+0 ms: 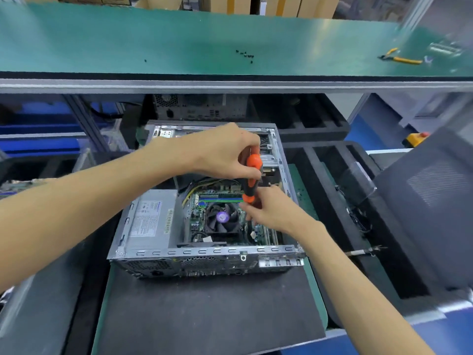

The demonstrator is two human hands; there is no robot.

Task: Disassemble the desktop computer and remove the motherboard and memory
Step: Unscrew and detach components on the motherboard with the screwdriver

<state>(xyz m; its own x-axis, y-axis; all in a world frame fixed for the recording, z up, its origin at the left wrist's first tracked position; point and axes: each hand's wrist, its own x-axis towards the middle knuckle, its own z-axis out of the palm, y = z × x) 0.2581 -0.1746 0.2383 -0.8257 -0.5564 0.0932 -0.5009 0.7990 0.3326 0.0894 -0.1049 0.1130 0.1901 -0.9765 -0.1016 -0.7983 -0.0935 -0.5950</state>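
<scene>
An open grey desktop case (204, 254) lies on a black mat, its green motherboard (202, 213) exposed with a black CPU fan (222, 219) and memory sticks (221, 199) beside it. A silver power supply (153, 219) fills the case's left part. My left hand (225, 152) grips the top of an orange and black screwdriver (252, 175) that stands upright over the board. My right hand (268, 211) pinches the screwdriver's lower end near the fan. The tip is hidden behind my fingers.
A green shelf (179, 47) runs above, with several small black screws (245, 55) and yellow-handled pliers (399, 58) on it. Another computer case (199, 107) stands behind. Black foam trays (332, 175) lie to the right, and a black mat (204, 316) spreads in front.
</scene>
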